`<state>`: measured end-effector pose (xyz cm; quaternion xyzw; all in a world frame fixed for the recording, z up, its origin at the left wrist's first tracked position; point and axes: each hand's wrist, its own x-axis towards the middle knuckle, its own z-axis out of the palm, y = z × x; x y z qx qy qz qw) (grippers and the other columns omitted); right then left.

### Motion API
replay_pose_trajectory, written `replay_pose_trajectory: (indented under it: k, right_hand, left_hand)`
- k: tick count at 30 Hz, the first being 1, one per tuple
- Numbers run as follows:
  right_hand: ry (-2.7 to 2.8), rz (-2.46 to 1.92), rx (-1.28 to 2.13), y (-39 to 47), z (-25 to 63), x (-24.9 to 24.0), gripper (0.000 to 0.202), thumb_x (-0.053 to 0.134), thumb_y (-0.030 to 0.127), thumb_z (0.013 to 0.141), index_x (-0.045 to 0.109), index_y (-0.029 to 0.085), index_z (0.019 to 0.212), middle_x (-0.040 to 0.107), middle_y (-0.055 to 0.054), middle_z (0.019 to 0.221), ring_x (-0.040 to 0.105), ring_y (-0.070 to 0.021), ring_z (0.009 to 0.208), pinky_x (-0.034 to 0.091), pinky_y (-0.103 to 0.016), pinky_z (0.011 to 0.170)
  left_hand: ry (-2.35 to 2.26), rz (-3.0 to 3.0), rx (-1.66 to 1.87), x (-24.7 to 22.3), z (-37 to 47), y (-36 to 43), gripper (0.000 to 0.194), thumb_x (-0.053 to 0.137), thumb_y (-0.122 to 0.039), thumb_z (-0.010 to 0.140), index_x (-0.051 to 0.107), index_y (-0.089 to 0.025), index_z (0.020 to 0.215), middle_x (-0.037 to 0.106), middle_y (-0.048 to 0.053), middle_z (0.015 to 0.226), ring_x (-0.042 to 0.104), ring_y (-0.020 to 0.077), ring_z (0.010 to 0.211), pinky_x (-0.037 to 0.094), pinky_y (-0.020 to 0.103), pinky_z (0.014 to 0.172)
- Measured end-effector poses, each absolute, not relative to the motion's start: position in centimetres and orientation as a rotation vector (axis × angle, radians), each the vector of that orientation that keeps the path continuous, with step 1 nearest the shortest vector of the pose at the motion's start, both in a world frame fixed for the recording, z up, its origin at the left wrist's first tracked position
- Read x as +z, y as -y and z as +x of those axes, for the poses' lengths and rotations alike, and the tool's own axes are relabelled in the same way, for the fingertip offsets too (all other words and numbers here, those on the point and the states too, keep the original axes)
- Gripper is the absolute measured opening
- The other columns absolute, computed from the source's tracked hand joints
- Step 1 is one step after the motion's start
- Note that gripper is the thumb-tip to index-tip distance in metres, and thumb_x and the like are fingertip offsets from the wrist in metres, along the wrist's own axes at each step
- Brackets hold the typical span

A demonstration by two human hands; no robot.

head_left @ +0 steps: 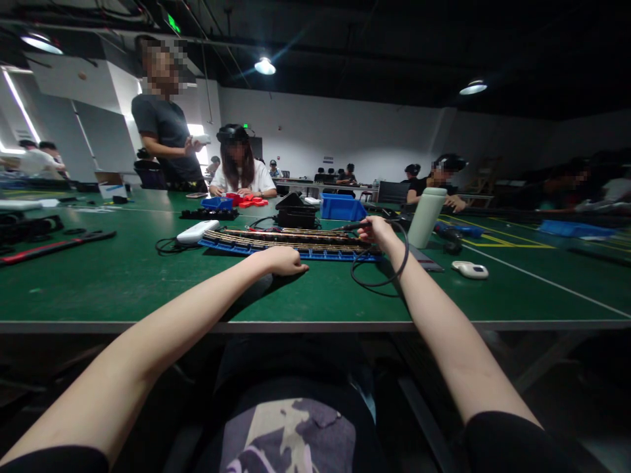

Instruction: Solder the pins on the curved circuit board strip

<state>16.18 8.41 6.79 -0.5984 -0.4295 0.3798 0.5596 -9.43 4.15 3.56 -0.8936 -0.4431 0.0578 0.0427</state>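
Observation:
A long, slightly curved blue strip (246,250) with rows of brassy wires or rails along it lies across the green table in front of me. My right hand (375,231) is closed in a pinch over its right end. It holds a slim black corded tool (355,226) that looks like a soldering iron, tip pointing left. The tool's black cable (407,253) loops down past my wrist onto the table. At the strip's front edge rests my left hand (287,261), fingers curled in. Whatever those fingers may grip is hidden.
A pale green bottle (426,218) stands right of my right hand, near a cream gadget (470,270) and a power drill (453,235). Behind the strip are a black box (296,211) and a blue bin (342,206). A white box (198,232) sits left. People work opposite.

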Motion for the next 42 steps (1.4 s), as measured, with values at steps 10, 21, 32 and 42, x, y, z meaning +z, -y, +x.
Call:
replay_pose_trajectory:
  k: [10,21,32,42]
  right_hand:
    - [1.024,-1.405,0.893,-8.8,16.39,6.6,0.02,0.044,0.02,0.09,0.055,0.018,0.073,0.059,0.001,0.05,0.053,-0.01,0.04,0.044,-0.02,0.045]
    - [1.027,-1.401,0.886,-8.82,16.33,6.49,0.019,0.044,0.019,0.089,0.055,0.018,0.075,0.059,0.0,0.05,0.053,-0.01,0.04,0.045,-0.02,0.046]
    - [1.031,-1.399,0.88,-8.92,16.45,6.48,0.017,0.044,0.018,0.088,0.057,0.017,0.076,0.059,0.0,0.049,0.052,-0.01,0.04,0.045,-0.02,0.042]
    - [1.049,-1.393,0.872,-8.81,16.34,6.44,0.019,0.043,0.019,0.091,0.056,0.017,0.077,0.059,0.001,0.049,0.053,-0.0096,0.039,0.044,-0.019,0.042]
  left_hand:
    - [1.36,-2.755,0.117,3.29,-9.57,-4.49,0.056,0.036,-0.051,0.094,0.068,-0.016,0.065,0.062,0.006,0.058,0.055,0.0155,0.055,0.037,0.026,0.056]
    - [1.351,-2.751,0.109,3.33,-9.55,-4.35,0.055,0.037,-0.051,0.094,0.069,-0.015,0.066,0.063,0.007,0.061,0.056,0.0162,0.057,0.036,0.026,0.055]
    - [1.367,-2.721,0.163,3.5,-9.38,-4.16,0.056,0.035,-0.052,0.095,0.073,-0.016,0.074,0.069,0.01,0.072,0.06,0.0186,0.063,0.038,0.027,0.061]
    - [1.373,-2.729,0.169,3.6,-9.37,-4.05,0.056,0.035,-0.051,0.096,0.072,-0.016,0.072,0.067,0.008,0.067,0.057,0.0162,0.058,0.036,0.026,0.058]
